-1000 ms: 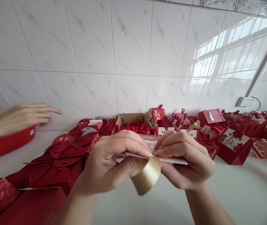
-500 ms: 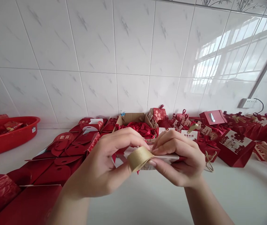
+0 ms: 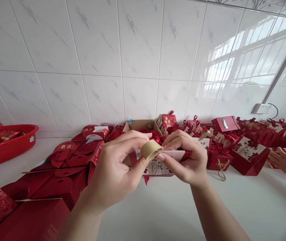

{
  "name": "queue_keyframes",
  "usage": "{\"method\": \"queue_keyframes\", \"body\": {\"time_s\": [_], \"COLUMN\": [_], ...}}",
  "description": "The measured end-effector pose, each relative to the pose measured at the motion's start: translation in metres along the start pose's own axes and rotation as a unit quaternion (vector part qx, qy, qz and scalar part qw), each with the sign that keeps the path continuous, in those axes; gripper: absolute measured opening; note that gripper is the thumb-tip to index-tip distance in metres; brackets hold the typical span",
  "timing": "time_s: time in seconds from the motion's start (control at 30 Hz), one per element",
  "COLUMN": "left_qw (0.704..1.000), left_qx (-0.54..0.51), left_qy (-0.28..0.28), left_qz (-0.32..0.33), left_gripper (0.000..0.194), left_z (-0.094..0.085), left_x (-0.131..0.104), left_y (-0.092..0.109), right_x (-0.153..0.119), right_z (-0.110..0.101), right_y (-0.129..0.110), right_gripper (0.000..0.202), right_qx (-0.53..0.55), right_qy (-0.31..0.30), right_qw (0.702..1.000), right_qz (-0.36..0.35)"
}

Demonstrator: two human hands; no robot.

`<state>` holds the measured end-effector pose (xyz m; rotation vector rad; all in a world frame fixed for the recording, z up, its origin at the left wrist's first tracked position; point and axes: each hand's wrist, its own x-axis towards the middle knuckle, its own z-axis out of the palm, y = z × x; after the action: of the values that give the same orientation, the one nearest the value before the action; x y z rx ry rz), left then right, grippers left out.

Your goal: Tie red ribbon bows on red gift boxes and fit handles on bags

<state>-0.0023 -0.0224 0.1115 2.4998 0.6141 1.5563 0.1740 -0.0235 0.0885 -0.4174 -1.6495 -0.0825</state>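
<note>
While the nearest red box [image 3: 32, 217] sits on the white counter [image 3: 143, 214] in front and to the left of the printed box [image 3: 156, 166], both hands work at the top edge of that printed box, which is held up at the middle of the view. The left hand [image 3: 117, 167] is curled on its left side, the thumb against a loop of gold ribbon [image 3: 151, 149]; its fingertips are partly hidden, so I cannot tell whether they close on the loop. The right hand [image 3: 189, 154], on its right side, pinches the ribbon's gathered end firmly between thumb and forefinger at that edge, with no gap between them, the other fingers bent in behind. A short red tail [image 3: 146, 180] hangs below the printed box.

To its left, beyond the nearest box, stand rows of red boxes with rounded flaps [image 3: 67, 157]. To its right come a red box with a twisted cord [image 3: 222, 170], a larger gift box [image 3: 252, 155] with a pale printed panel, and another person's hand [image 3: 284, 164]. Well to its left is a red basin [image 3: 12, 152] holding packets. Behind it stands an open cardboard carton [image 3: 143, 124], backed by the tiled wall [image 3: 140, 50].
</note>
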Motion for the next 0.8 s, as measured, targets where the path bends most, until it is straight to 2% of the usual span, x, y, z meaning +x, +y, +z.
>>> {"method": "queue_keyframes", "body": {"time_s": [0.17,0.3,0.4,0.47,0.53,0.63,0.8], "left_qw": [1.000,0.995,0.987,0.983,0.984,0.986,0.971], "left_qx": [0.009,-0.010,-0.016,-0.035,-0.059,-0.090,-0.133], "left_qy": [-0.020,-0.090,-0.149,-0.161,-0.141,-0.079,0.009], "left_qz": [-0.014,-0.043,-0.062,-0.075,-0.087,-0.116,-0.200], "left_gripper": [0.006,0.014,0.005,0.012,0.013,0.003,0.014], "left_z": [-0.002,-0.014,-0.024,-0.028,-0.029,-0.025,-0.015], "left_x": [0.003,0.004,0.004,0.004,0.005,0.007,0.008], "left_y": [-0.005,-0.010,-0.014,-0.016,-0.017,-0.017,-0.019], "right_x": [-0.003,-0.004,-0.003,-0.003,-0.003,-0.005,-0.008], "right_z": [0.006,0.009,0.010,0.011,0.013,0.016,0.019], "right_y": [0.008,0.007,0.005,0.004,0.004,0.004,0.006], "right_gripper": [0.015,0.015,0.014,0.016,0.019,0.024,0.025], "right_qx": [0.015,0.029,0.040,0.054,0.076,0.096,0.082], "right_qy": [0.001,-0.021,-0.057,-0.074,-0.093,-0.131,-0.154], "right_qw": [0.999,0.998,0.993,0.987,0.977,0.953,0.941], "right_qz": [0.029,0.051,0.093,0.128,0.178,0.258,0.290]}}
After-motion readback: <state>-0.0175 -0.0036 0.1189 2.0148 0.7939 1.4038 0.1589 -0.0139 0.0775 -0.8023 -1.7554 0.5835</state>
